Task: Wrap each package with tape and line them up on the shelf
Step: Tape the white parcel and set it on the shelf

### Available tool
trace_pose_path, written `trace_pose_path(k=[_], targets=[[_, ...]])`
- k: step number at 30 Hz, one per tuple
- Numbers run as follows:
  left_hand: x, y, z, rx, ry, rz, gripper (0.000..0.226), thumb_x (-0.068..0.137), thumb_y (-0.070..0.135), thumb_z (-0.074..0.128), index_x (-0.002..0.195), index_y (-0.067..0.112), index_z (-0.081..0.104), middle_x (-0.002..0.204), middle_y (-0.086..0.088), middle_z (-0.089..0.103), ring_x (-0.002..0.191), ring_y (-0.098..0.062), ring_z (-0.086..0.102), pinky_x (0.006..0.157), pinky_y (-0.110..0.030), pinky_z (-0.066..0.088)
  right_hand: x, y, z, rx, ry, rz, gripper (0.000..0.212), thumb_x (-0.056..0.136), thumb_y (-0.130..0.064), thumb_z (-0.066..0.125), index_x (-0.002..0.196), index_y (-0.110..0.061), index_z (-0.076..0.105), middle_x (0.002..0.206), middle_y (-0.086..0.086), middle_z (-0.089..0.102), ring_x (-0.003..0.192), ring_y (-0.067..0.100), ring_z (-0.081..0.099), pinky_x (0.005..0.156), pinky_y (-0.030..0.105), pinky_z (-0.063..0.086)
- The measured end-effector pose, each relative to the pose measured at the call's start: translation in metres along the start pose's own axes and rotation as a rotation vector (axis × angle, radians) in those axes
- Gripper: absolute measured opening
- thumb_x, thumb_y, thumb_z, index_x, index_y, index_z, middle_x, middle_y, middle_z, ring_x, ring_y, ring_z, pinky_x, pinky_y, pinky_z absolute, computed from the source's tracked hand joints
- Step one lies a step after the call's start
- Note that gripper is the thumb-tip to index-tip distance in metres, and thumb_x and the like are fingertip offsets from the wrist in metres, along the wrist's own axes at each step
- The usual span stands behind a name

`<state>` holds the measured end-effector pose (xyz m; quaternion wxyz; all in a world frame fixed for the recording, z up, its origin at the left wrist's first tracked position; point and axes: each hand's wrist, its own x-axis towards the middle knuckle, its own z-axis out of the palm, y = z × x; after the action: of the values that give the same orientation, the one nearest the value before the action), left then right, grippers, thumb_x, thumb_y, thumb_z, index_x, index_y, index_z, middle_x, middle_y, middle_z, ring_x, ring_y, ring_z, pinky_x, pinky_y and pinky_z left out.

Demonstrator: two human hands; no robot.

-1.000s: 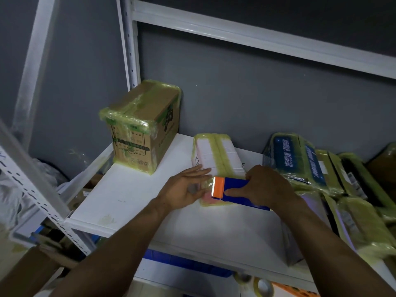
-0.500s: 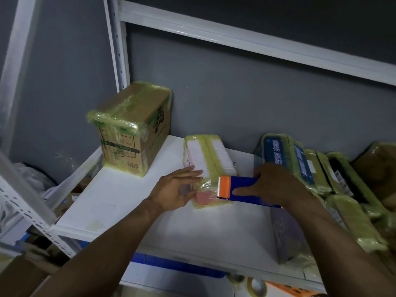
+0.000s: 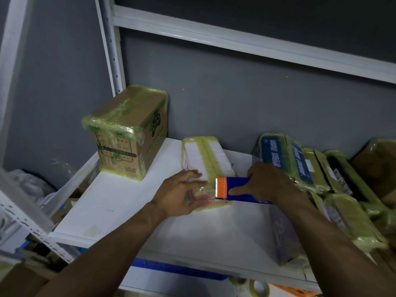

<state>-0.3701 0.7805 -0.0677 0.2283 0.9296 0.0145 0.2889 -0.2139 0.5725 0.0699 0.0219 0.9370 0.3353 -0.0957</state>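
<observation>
A flat pink-and-white package (image 3: 206,158) banded with yellowish tape lies on the white shelf (image 3: 128,196), near its middle. My left hand (image 3: 182,195) lies with straight fingers on the package's near end. My right hand (image 3: 265,184) grips a blue tape dispenser (image 3: 237,188) with an orange toothed cutter, its blade at the package's near right edge. A taped cardboard box (image 3: 128,133) stands upright at the shelf's back left.
Several taped packages (image 3: 304,163) are piled on the right of the shelf, one purple box (image 3: 282,232) at the front edge under my right forearm. A white shelf upright (image 3: 111,50) rises behind the box. A tape roll (image 3: 259,288) and cartons lie below.
The dispenser and my right hand have hardly moved against the package. My left hand stays on the package's near end. The view has shifted a little.
</observation>
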Motion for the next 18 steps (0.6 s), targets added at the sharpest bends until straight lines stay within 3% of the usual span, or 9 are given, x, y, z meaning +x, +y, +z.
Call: trace_pose_path(k=[3,7,12,18], targets=[[0.007,0.005,0.005,-0.033,0.012,0.011,0.037,0.090,0.044,0.073,0.119,0.021,0.075,0.133,0.009,0.067,0.131,-0.009,0.055,0.108,-0.034,0.050,0.000,0.002,0.002,0.022,-0.001,0.007,0.092,0.057,-0.091,0.070,0.110,-0.016,0.063,0.100,0.000,0.067,0.086,0.016,0.065,0.078,0.031,0.058],[0.003,0.006,0.011,-0.041,-0.055,-0.014,0.045,0.097,0.043,0.060,0.136,0.023,0.065,0.138,0.003,0.064,0.129,-0.016,0.058,0.109,-0.028,0.042,-0.001,0.006,0.007,0.047,0.009,0.004,0.087,0.058,-0.089,0.072,0.104,-0.016,0.065,0.093,-0.002,0.066,0.083,0.015,0.065,0.075,0.029,0.056],[0.006,0.009,0.011,0.015,-0.011,0.000,0.036,0.091,0.039,0.073,0.125,0.025,0.073,0.130,0.010,0.069,0.126,-0.011,0.060,0.101,-0.031,0.053,-0.002,0.006,0.013,0.088,0.044,0.003,0.080,0.058,-0.088,0.073,0.096,-0.018,0.065,0.087,-0.005,0.066,0.080,0.014,0.066,0.071,0.028,0.056],[0.006,0.004,0.006,0.022,-0.026,0.047,0.032,0.094,0.037,0.068,0.120,0.020,0.075,0.127,0.004,0.071,0.121,-0.016,0.065,0.096,-0.035,0.057,-0.009,0.004,0.014,0.152,0.028,-0.020,0.072,0.065,-0.085,0.071,0.096,-0.021,0.062,0.082,-0.012,0.061,0.072,0.008,0.062,0.059,0.017,0.045]])
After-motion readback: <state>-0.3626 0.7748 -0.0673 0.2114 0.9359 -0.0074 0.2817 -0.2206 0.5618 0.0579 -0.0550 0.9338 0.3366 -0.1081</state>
